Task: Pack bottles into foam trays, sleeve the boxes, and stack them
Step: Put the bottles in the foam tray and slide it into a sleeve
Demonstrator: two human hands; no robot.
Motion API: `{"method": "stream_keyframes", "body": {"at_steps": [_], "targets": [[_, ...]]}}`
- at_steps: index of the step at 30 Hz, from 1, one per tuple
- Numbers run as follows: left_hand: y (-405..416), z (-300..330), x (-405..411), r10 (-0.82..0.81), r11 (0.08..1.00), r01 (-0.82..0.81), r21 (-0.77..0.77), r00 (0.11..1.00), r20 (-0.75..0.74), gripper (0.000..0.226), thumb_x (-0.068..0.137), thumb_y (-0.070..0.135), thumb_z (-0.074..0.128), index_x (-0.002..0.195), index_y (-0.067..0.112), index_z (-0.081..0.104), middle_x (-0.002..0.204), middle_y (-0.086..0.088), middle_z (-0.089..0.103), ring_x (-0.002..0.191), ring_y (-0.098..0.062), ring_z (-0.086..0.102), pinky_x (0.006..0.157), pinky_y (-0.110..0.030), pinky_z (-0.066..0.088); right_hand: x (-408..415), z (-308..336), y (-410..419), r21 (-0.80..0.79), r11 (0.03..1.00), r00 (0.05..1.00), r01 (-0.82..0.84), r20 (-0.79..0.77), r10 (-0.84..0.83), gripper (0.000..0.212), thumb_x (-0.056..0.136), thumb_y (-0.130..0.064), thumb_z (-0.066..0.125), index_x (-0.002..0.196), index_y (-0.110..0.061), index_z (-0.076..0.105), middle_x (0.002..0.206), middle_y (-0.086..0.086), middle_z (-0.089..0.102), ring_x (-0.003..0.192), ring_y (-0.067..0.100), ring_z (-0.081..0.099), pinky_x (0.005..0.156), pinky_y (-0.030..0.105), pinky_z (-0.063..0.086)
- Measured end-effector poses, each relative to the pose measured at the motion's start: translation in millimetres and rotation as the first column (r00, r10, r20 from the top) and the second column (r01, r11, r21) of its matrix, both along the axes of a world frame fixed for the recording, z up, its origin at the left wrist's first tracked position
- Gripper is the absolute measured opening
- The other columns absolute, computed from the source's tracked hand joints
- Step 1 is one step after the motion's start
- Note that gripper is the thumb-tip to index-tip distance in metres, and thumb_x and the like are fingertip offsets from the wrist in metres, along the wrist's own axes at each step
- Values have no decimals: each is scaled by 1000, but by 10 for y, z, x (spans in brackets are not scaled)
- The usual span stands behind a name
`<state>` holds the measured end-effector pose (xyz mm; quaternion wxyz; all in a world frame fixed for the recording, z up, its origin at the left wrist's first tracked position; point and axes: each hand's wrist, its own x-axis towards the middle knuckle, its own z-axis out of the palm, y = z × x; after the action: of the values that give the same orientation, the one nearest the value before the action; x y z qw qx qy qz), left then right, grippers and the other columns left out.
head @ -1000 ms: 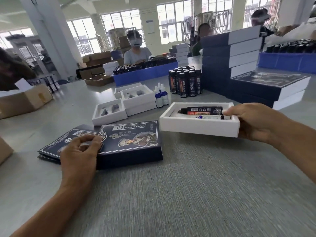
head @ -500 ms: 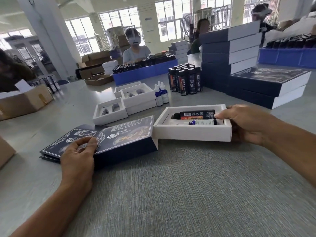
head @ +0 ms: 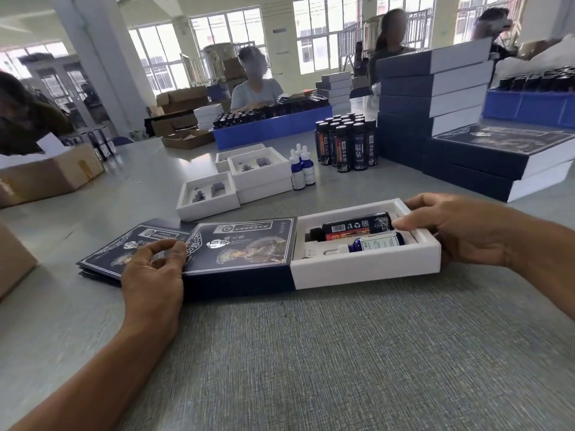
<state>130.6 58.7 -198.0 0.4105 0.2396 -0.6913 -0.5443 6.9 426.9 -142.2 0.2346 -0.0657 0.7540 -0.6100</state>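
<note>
Now pushed left so its 9 o'clock end sits inside the dark sleeve (head: 239,247), white foam tray (head: 367,269) lying long axis 9-to-3 on the worktop (head: 342,353), both bottles (head: 357,227) flat, caps toward 9. Gripped at 3 o'clock end by right hand (head: 460,231); left hand (head: 152,272) steadying sleeve, fingers (head: 174,244) curled narrow. At 12: empty trays (head: 208,197), dropper bottles (head: 300,169), dark bottles (head: 345,144), stacked boxes (head: 435,98), apart.

We see bare table (head: 311,353) open in front of us. Beyond: empty foam trays (head: 236,185), dropper bottles (head: 301,168), dark bottle cluster (head: 345,144). Sleeved box stacks (head: 460,126) wall off far right; cardboard box (head: 46,178) far left.
</note>
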Motion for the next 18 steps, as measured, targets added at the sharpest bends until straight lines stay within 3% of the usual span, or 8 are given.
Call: {"method": "stream_keyframes", "body": {"at_steps": [3, 5, 7, 9, 13, 15, 18], "targets": [[-20, -9, -3, -33, 999, 35, -38, 998, 60, 4, 92, 31, 67, 95, 30, 67, 91, 4, 70, 79, -8, 63, 65, -23, 45, 6, -9, -14, -3, 1000, 1000, 6, -14, -6, 59, 70, -21, 77, 124, -18, 56, 100, 15, 77, 78, 30, 75, 54, 37, 59], [-17, -24, -10, -39, 994, 51, -96, 993, 116, 3, 94, 29, 65, 94, 30, 68, 93, 4, 69, 80, -8, 63, 64, -21, 43, 16, -32, -57, 37, 999, 996, 38, -80, -35, 52, 78, -27, 77, 126, -20, 55, 97, 11, 78, 81, 28, 76, 64, 43, 62], [3, -34, -20, -34, 982, 63, -178, 986, 160, 10, 95, 25, 61, 90, 32, 67, 93, 5, 69, 83, -10, 63, 65, -21, 43, 7, -82, -100, 229, 968, 967, 105, -249, -47, 51, 85, -43, 72, 130, -25, 55, 105, 6, 74, 91, 26, 73, 80, 46, 59], [29, -26, -17, -48, 971, 92, -219, 979, 200, 12, 96, 24, 59, 95, 34, 67, 97, 8, 68, 88, -8, 63, 67, -19, 42, 0, -106, -112, 428, 880, 905, 206, -426, -4, 56, 84, -60, 65, 129, -26, 60, 108, -2, 67, 98, 20, 64, 85, 42, 52], [70, 14, 32, -55, 928, 159, -336, 953, 298, 28, 94, 35, 62, 121, 29, 67, 112, 6, 63, 89, 3, 57, 67, -5, 38, 13, -106, -88, 323, 932, 919, 164, -395, -25, 29, 84, -57, 63, 81, -28, 67, 85, -8, 69, 80, 12, 64, 63, 29, 49], [103, 33, 55, -56, 908, 181, -377, 946, 319, 34, 92, 40, 63, 124, 27, 66, 120, 2, 63, 100, -5, 57, 77, -9, 36, 5, -119, -91, 300, 945, 924, 134, -382, -9, 20, 88, -48, 66, 79, -30, 66, 76, -4, 74, 72, 15, 71, 61, 30, 54], [154, 38, 72, -76, 901, 217, -375, 931, 357, 38, 91, 46, 62, 126, 30, 65, 130, 1, 62, 117, -15, 53, 90, -24, 38, 23, -126, -124, 226, 972, 941, 63, -339, 18, 10, 90, -35, 69, 87, -26, 70, 74, -10, 76, 64, 5, 72, 46, 17, 51]]}}
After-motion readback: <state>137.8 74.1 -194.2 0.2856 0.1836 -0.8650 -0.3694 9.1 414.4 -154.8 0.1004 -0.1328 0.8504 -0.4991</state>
